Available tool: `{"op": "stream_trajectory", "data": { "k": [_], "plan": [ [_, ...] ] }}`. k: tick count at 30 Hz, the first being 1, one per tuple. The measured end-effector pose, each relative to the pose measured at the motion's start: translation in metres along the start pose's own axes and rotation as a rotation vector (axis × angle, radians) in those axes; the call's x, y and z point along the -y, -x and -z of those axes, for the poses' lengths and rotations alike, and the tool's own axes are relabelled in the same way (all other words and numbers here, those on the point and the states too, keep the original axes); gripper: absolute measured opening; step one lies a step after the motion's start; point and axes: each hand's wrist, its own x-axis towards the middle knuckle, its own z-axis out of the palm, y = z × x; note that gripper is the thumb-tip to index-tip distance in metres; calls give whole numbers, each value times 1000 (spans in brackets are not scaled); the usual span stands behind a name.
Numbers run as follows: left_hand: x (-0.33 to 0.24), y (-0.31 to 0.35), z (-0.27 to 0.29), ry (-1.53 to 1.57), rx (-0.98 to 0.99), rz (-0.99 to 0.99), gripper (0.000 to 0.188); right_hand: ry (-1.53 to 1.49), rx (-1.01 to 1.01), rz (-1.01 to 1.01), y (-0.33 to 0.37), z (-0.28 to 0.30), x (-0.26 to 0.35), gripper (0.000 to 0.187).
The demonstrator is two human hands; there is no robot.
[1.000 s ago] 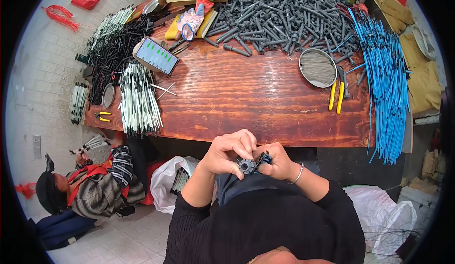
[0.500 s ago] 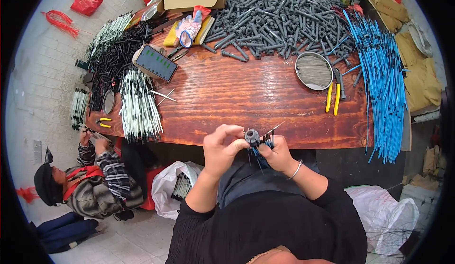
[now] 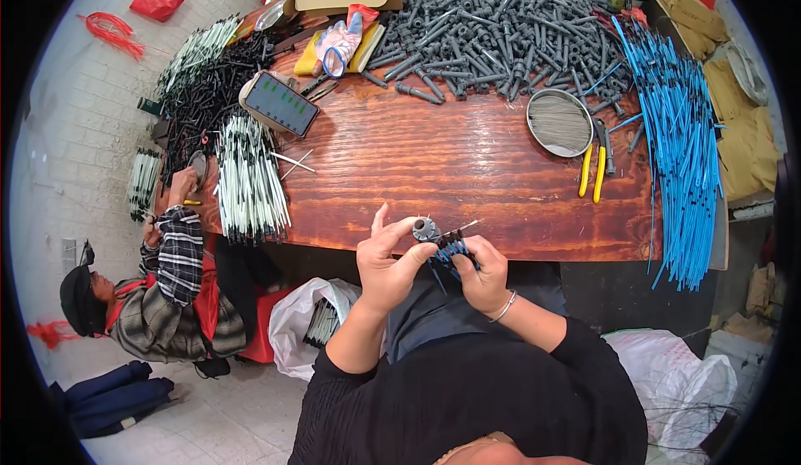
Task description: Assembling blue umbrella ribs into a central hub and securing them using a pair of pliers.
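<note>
Just off the table's front edge, my left hand grips a grey plastic tube piece between thumb and fingers. Its round, slotted end with a dark hole faces up. Close beside it, my right hand is closed on several blue rods with black ends, which run down behind my fingers. A thin pale wire sticks out above these rods toward the upper right. Whether the tube and the rods are joined is hidden by my hands.
Grey tube pieces heap at the back of the wooden table. A dish of thin wires and yellow-handled pliers lie right, before blue rods. Left are a phone, white rods and a co-worker.
My hands have shifted slightly left with the tube piece, and my left index finger has lifted. The co-worker's hand has reached up to the small dish at the table's left edge.
</note>
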Motion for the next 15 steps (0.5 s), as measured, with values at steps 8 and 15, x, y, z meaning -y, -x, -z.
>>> {"op": "stream_trajectory", "data": {
  "k": [8,15],
  "plan": [
    [-9,-5,9,-195,97,-87,36,-219,237,-212,-10,11,-1,22],
    [-36,-1,2,-435,19,-83,36,-245,177,-224,0,5,2,23]
  ]
}}
